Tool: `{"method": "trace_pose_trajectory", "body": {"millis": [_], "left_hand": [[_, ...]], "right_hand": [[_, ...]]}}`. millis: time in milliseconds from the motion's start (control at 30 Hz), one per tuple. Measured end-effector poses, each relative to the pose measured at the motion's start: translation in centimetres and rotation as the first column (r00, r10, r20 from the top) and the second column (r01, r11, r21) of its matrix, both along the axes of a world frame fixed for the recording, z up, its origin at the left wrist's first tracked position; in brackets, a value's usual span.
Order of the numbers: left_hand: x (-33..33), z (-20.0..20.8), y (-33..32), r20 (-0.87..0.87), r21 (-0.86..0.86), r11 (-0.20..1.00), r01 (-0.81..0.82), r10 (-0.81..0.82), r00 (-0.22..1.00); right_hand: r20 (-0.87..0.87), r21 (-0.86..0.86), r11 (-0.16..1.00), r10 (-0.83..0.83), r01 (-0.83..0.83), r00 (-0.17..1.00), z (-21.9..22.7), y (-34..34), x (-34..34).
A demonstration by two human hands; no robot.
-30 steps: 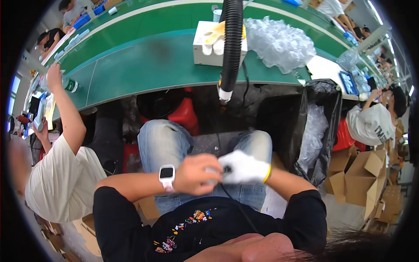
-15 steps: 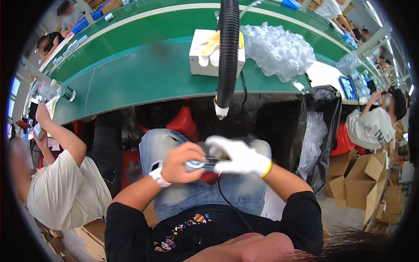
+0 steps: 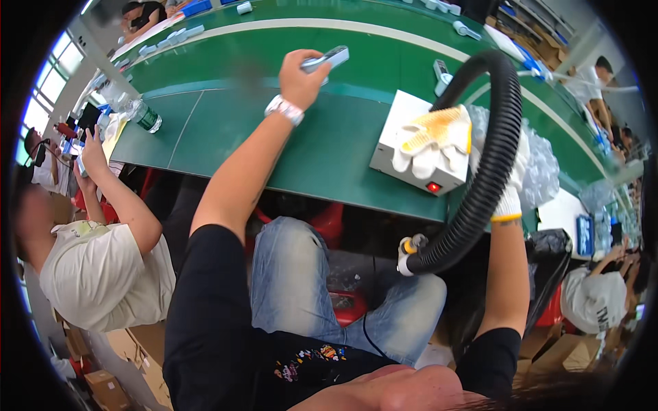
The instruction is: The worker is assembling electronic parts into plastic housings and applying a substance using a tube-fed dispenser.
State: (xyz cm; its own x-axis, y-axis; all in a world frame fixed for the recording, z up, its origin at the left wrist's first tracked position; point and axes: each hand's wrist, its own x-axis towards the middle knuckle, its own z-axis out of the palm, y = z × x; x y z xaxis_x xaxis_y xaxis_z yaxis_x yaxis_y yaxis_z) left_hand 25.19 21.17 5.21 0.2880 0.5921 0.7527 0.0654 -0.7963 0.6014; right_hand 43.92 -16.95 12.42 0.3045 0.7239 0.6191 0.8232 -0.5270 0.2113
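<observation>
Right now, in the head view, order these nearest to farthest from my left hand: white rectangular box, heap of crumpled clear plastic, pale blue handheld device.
1. Pale blue handheld device, held in your left hand.
2. White rectangular box, to its right.
3. Heap of crumpled clear plastic, farther right, past the box.

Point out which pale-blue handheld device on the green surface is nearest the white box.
The device just beyond the white box, near the black hose; the others lie farther off.
</observation>
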Motion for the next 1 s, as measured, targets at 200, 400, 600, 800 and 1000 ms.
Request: {"method": "trace_pose_trajectory", "body": {"millis": [200,400,600,800,1000], "left_hand": [[0.5,-0.3,-1.0,0.472,-0.554,0.679,0.482,-0.22,0.853],[-17.4,0.4,-12.9,0.312,-0.448,0.579,0.681,-0.613,0.726],[-19.8,-2.2,-28.8,-0.108,-0.364,0.387,0.847,-0.921,0.374],[-21.1,0.7,-34.7,-0.224,-0.132,0.246,0.96,-0.951,0.213],[-22.1,0.6,-37.0,-0.24,0.004,0.239,0.971,-0.942,0.233]], "right_hand": [[-0.023,0.162,0.986,0.04,-0.036,0.999,-1.5,-1.0,0.2],[-0.455,0.394,0.885,0.421,-0.246,0.784,-0.7,-10.6,-8.7],[-0.99,0.035,0.76,-0.065,-0.649,-0.129,-8.7,-10.9,-21.7],[-0.999,-0.043,0.755,-0.015,-0.655,0.049,-9.0,-15.5,-26.6],[-0.965,-0.243,0.762,-0.127,-0.6,0.23,-5.8,-16.9,-28.4]]}}
